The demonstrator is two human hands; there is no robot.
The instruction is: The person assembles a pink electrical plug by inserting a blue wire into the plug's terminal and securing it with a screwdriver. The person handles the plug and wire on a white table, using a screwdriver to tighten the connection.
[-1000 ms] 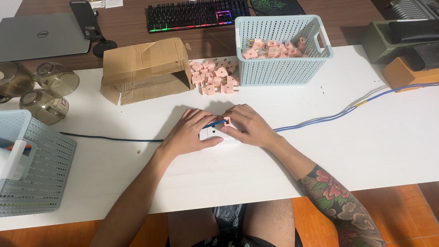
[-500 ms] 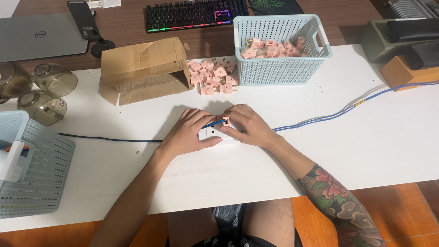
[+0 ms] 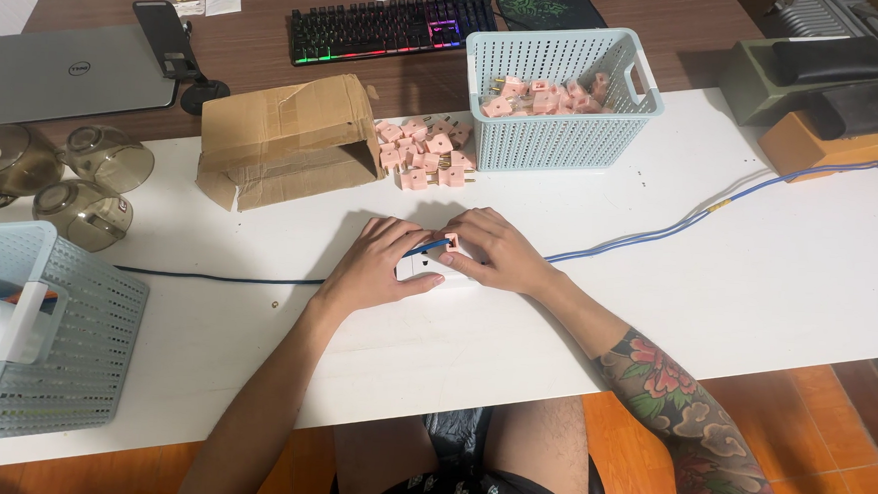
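A smooth white table (image 3: 757,294) spans the scene. At its far middle stands a pale blue perforated plastic basket (image 3: 565,133) of pink plugs, with a torn, creased cardboard box (image 3: 285,134) to its left and a loose heap of pink plug adapters (image 3: 429,156) between them. Near the centre, the left hand (image 3: 378,269) lies flat, fingers spread, over a white rectangular socket block (image 3: 428,268). The right hand (image 3: 494,252) curls over it, seemingly pinching a small square pink adapter (image 3: 450,243) on top.
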